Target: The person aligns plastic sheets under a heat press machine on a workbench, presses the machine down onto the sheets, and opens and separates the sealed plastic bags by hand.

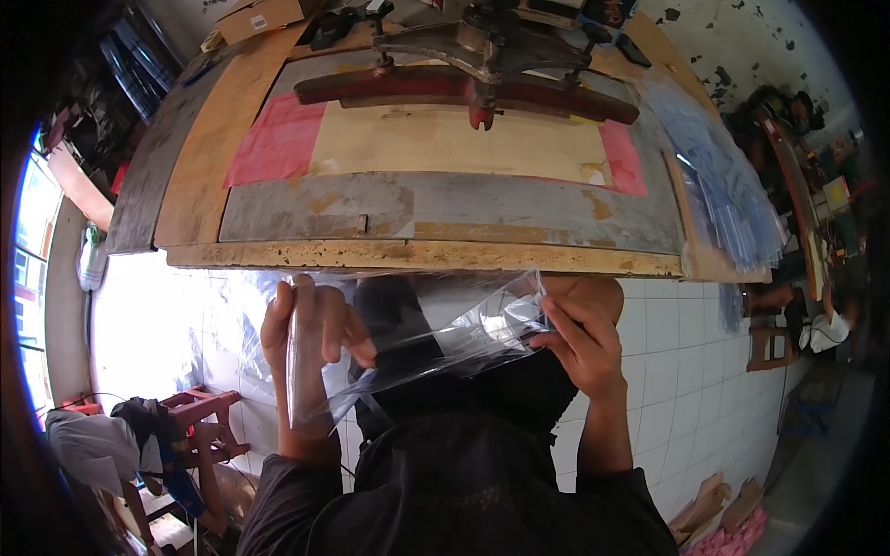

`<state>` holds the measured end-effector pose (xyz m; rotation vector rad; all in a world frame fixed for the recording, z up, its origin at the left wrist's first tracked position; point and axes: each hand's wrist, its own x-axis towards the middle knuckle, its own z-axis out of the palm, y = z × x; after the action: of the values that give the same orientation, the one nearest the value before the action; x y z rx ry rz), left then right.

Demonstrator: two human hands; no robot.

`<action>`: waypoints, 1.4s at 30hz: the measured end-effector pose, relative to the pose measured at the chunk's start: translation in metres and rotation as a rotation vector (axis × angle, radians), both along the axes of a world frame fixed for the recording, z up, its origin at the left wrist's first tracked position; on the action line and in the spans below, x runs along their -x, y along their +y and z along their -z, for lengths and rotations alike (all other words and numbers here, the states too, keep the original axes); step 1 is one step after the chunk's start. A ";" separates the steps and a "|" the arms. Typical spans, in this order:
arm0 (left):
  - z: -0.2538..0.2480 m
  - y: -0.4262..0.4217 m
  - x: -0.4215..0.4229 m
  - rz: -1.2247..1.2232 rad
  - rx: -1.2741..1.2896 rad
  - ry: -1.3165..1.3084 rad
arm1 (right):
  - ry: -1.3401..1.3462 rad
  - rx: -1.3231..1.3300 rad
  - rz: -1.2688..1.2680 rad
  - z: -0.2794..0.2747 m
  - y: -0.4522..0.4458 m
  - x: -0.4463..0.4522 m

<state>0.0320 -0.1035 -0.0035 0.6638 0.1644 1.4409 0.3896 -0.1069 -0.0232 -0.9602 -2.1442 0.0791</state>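
Observation:
A clear plastic sheet (417, 357) stretches between my two hands, over my lap and just below the workbench's front edge. My left hand (320, 320) is closed on the sheet's left side, where the plastic is folded over and hangs down. At the right, my right hand (584, 343) pinches the sheet's edge between thumb and fingers. Light glints off creases near the right hand. Beyond both hands lies the wooden workbench (417, 255).
A metal press with a red bar (399, 85) stands over a cream panel (454, 139) with pink ends. Stacked clear plastic (728, 185) lies at the bench's right. A cardboard box (260, 18) sits at the back left. Red stools (209, 412) stand lower left.

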 end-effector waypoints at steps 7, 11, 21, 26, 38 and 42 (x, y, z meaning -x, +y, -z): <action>0.008 0.024 0.004 0.269 -0.311 0.179 | 0.033 0.145 -0.004 -0.008 -0.005 -0.024; -0.009 0.019 -0.021 0.255 -0.278 0.514 | 0.183 0.213 0.054 -0.030 -0.013 -0.031; -0.022 0.014 -0.080 0.320 -0.148 1.062 | 0.227 0.381 -0.126 -0.063 -0.018 0.051; -0.020 0.012 -0.079 0.221 -0.189 1.049 | 0.270 0.469 -0.117 -0.059 -0.014 0.053; -0.018 0.010 -0.094 -0.027 -0.376 1.132 | 0.259 0.458 0.008 -0.065 -0.017 0.050; -0.020 0.006 -0.093 -0.101 -0.419 1.272 | 0.264 0.420 0.029 -0.062 -0.013 0.051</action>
<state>0.1250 -0.0978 0.0168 1.8742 0.8987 0.9486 0.3389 -0.1204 0.0389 -1.1441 -1.9014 0.6278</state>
